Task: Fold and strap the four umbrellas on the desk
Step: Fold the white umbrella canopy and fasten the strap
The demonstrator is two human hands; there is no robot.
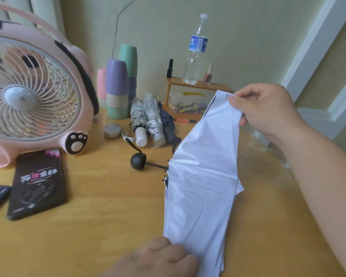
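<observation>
The white fabric umbrella [200, 196] lies half-gathered on the wooden worktop [98, 216], its round black knob handle [138, 161] pointing left. One loose panel is lifted by the right hand [268, 110], whose grip pinches the cloth's top edge, while the left hand [158, 258] has its grip curled round the canopy's near end. Behind, three folded umbrellas [154, 120] lie side by side, near a pink desk fan [34, 86] and a black phone [38, 182].

Wooden table [108, 216] lies open between black rectangular phone [38, 182] and white umbrella canopy [200, 186]; pink round fan [34, 86] blocks the far left.
</observation>
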